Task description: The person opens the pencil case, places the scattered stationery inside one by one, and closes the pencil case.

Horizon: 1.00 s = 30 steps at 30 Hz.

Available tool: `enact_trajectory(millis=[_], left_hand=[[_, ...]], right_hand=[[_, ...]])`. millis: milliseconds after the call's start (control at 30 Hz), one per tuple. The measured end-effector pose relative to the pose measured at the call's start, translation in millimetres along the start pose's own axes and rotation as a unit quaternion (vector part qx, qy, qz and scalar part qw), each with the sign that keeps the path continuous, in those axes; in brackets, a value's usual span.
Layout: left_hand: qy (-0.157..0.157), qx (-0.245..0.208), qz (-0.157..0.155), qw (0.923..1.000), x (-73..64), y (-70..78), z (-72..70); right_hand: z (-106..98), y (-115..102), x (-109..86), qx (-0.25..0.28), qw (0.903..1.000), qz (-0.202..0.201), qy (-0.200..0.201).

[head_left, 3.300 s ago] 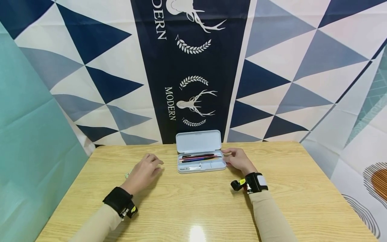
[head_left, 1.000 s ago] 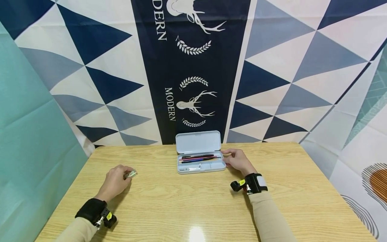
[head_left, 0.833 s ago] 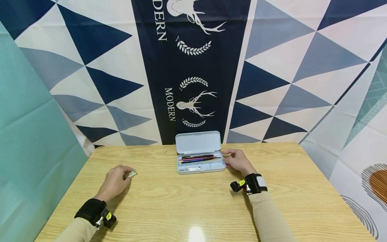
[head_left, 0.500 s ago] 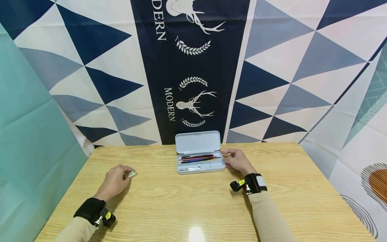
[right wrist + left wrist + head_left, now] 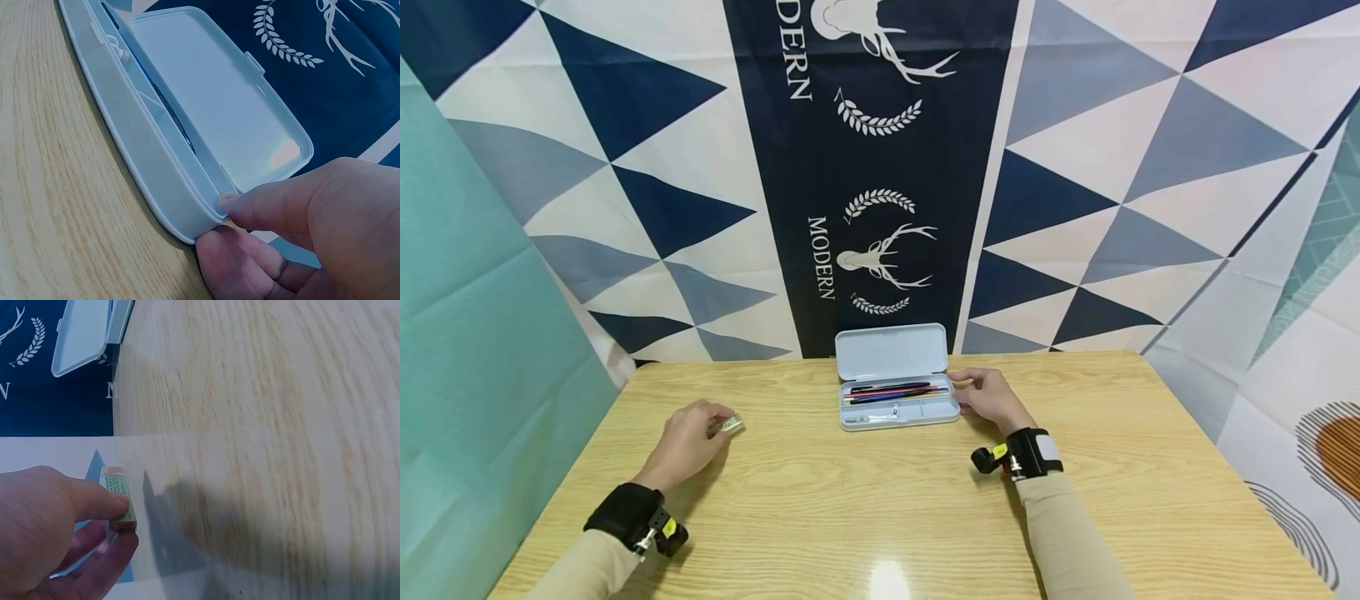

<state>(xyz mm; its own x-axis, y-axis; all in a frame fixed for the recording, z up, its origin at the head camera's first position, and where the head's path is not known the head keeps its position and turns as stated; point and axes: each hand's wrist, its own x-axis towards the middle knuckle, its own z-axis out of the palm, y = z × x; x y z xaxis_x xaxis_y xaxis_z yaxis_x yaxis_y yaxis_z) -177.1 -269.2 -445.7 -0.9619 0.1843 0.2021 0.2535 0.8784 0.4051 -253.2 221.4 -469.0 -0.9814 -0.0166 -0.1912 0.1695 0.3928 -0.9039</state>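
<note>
My left hand (image 5: 683,440) pinches a small printed block, an eraser (image 5: 119,487), between thumb and fingers at the left of the table. The thumb lies across its green-lettered face in the left wrist view. A pale blue pencil case (image 5: 936,410) stands at the back middle with its lid (image 5: 892,352) raised. Several pencils (image 5: 895,392) lie in its rear compartment, and a small whitish item (image 5: 880,416) in the front one. My right hand (image 5: 991,398) grips the case's right end, its thumb (image 5: 240,205) over the rim and fingers outside, low by the table.
The wooden table (image 5: 835,508) ends at a patterned cloth backdrop (image 5: 880,167) right behind the case. A teal cloth (image 5: 482,333) hangs along the left side. Each wrist wears a black strap (image 5: 625,517) with a small camera.
My left hand has moved left, away from beside the case, and taken hold of the eraser. In the last half second it shifts slightly up with it. My right hand stays at the case.
</note>
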Motion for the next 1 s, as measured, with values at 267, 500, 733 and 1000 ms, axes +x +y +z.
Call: enact_trajectory(millis=[267, 500, 733, 1000], left_hand=[[-0.011, -0.020, 0.017, 0.9996, 4.7, 7.9, 2.3], [-0.020, -0.041, 0.023, 0.9987, 11.1, 17.5, 7.5], [-0.023, -0.054, 0.034, 0.9977, 19.2, 30.1, 14.4], [-0.034, -0.059, 0.047, 0.9966, 28.6, 44.9, 18.1]], right_hand=[[-1, -1, -0.7, 0.003, 1.0000, -0.006, -0.002], [-1, -1, -1.5, 0.004, 1.0000, -0.008, -0.003], [-1, 1, 1.1, -0.001, 1.0000, -0.001, 0.002], [0, 0, 0.1, 0.001, 1.0000, 0.007, 0.002]])
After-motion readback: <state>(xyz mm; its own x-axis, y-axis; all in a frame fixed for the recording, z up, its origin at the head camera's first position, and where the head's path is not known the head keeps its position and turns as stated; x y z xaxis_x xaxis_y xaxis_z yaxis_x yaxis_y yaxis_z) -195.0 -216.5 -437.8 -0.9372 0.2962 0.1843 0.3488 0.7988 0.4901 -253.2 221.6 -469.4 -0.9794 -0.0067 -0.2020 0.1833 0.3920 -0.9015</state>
